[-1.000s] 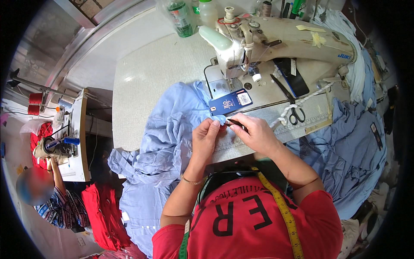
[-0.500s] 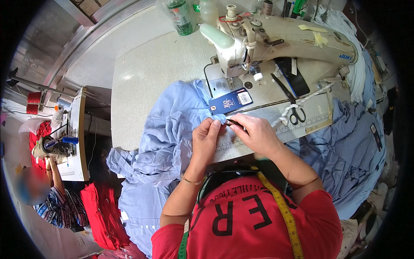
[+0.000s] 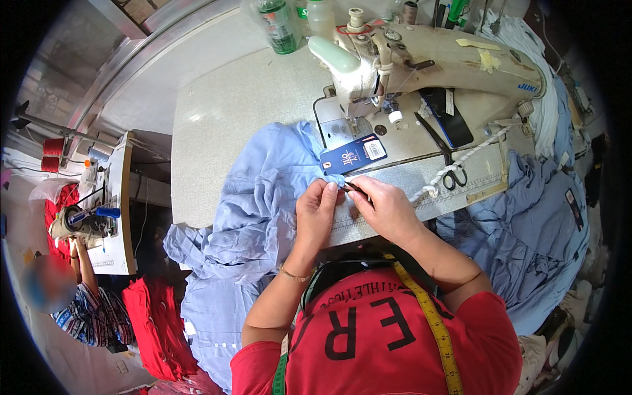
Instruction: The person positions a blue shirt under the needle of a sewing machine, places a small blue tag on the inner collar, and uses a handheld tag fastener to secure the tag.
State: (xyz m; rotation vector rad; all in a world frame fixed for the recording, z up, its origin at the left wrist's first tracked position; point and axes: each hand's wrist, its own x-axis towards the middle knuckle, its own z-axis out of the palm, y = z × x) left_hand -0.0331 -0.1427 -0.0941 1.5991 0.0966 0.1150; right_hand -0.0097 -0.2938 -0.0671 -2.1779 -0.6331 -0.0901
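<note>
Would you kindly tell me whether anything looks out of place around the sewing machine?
Slightly, perhaps: a dark phone lies close by the sewing machine, next to black scissors, which seems an odd spot among sewing tools. No spill shows.

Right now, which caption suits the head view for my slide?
Left hand pinches blue cloth, right hand holds dark tool, at a sewing machine.

the head view looks steeply down from above the person's red shirt (image 3: 388,372), a wide fisheye close over the left hand (image 3: 316,209) and right hand (image 3: 390,205) near its middle. it faces forward across the worktable (image 3: 210,125) to the sewing machine (image 3: 447,56) beyond, and its round, dark-edged field reaches another table (image 3: 121,224) farther off at left.
</note>
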